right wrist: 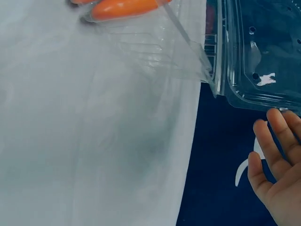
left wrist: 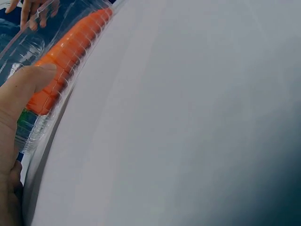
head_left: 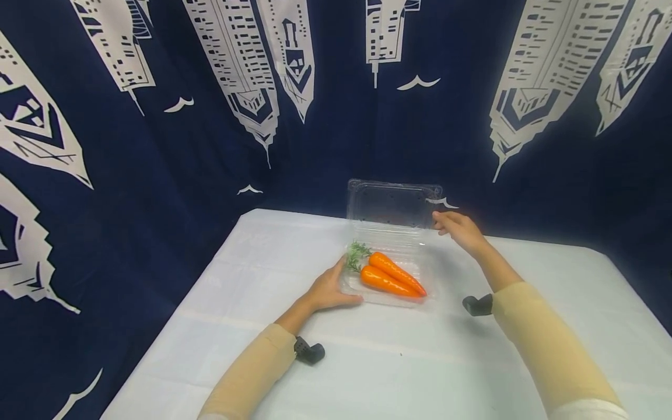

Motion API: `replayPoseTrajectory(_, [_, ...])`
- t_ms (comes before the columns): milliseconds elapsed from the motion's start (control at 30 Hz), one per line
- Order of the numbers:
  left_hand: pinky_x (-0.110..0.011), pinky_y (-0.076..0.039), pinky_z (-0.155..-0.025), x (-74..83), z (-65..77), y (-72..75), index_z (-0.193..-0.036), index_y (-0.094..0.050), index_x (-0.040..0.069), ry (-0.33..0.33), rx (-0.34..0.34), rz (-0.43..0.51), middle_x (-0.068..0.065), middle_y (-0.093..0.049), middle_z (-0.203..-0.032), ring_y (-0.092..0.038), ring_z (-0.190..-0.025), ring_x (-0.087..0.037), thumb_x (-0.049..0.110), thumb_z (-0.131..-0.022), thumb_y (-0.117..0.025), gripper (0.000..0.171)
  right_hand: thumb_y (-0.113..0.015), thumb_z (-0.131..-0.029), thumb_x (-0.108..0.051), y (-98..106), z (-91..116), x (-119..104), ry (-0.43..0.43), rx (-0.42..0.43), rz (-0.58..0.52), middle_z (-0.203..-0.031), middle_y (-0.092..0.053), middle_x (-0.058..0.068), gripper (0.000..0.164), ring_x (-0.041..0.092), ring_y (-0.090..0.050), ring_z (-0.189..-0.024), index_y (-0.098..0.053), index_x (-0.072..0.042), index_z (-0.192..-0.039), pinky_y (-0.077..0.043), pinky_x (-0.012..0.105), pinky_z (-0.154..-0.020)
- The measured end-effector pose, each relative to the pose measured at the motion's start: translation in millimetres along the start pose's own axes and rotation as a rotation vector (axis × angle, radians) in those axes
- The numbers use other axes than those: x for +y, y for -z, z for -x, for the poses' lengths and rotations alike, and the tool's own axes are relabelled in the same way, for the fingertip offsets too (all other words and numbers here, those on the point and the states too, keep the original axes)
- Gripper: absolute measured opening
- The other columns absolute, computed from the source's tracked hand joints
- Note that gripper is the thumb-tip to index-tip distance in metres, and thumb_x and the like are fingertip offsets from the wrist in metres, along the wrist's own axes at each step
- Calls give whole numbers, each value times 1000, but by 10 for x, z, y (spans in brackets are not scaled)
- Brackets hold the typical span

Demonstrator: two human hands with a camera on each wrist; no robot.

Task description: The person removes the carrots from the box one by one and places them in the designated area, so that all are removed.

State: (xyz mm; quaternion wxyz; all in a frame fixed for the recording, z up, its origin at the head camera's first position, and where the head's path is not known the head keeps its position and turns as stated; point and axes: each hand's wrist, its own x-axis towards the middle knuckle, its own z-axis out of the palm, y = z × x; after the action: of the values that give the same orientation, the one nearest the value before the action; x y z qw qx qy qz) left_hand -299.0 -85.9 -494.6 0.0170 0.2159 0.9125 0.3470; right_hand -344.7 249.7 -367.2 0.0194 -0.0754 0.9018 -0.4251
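Observation:
A clear plastic clamshell container rests on the table, its hinged lid raised at the far side. Two orange toy-like carrots lie side by side in the base, the upper carrot and the lower carrot, tips to the right and feathery green tops at the left. My left hand holds the base's near left corner; in the left wrist view its thumb presses the front wall. At the lid's right edge is my right hand, fingers extended and fingertips right at the rim.
A white cloth covers the table. Behind it hangs a dark blue curtain with white building prints. A small black wrist camera sits by the left sleeve, another camera by the right.

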Motion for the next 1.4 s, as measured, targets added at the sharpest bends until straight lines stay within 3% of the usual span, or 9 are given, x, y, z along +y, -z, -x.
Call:
replayPoseTrajectory(367, [-46, -32, -103, -10, -21, -16, -149, -9, 14, 16, -8, -2, -10, -26, -149, -33, -130, -29, 64, -61, -72, 119, -37, -93, -57, -268, -46, 114, -23, 26, 28, -137, -37, 28, 79, 43, -45, -116, -28, 5, -141, -38, 54, -95])
replayPoseTrajectory(667, [-46, -31, -103, 17, -28, -21, -149, -10, 13, -2, -7, 4, -10, -26, -149, -33, -130, -29, 63, -62, -73, 119, -34, -94, -57, -334, -13, 191, -33, 33, 46, -134, -39, 31, 80, 43, -48, -112, -24, 6, -141, -39, 54, -94])
replayPoseTrajectory(833, [-46, -31, -103, 26, -19, -5, -149, -11, 11, 1, -6, 11, -11, -26, -149, -33, -130, -31, 62, -62, -74, 119, -34, -94, -56, -361, 16, 195, -30, 52, 67, -130, -44, 30, 78, 42, -49, -111, -29, 8, -139, -41, 52, -93])
replayPoseTrajectory(1067, [-46, -31, -103, -2, -16, -3, -149, -11, 11, 2, -4, 13, -11, -25, -149, -33, -131, -30, 61, -62, -74, 118, -35, -94, -55, -455, 114, 196, -68, 161, 76, -134, -41, 28, 74, 42, -37, -122, -38, 7, -135, -29, 55, -101])
replayPoseTrajectory(1233, [-45, -30, -103, 0, -8, -4, -149, -10, 13, 9, -12, 16, -9, -24, -150, -32, -131, -29, 63, -61, -73, 119, -43, -94, -49, -554, 192, 119, -49, 228, 16, -127, -47, 25, 64, 39, -42, -118, -45, 4, -129, -35, 52, -98])
replayPoseTrajectory(1400, [-46, -31, -103, 15, -13, -5, -149, -10, 12, 6, -10, 17, -9, -25, -150, -32, -131, -29, 64, -61, -73, 119, -50, -94, -41, -674, 214, 29, 31, 214, 17, -120, -54, 23, 53, 36, -49, -111, -51, 2, -123, -42, 49, -93])
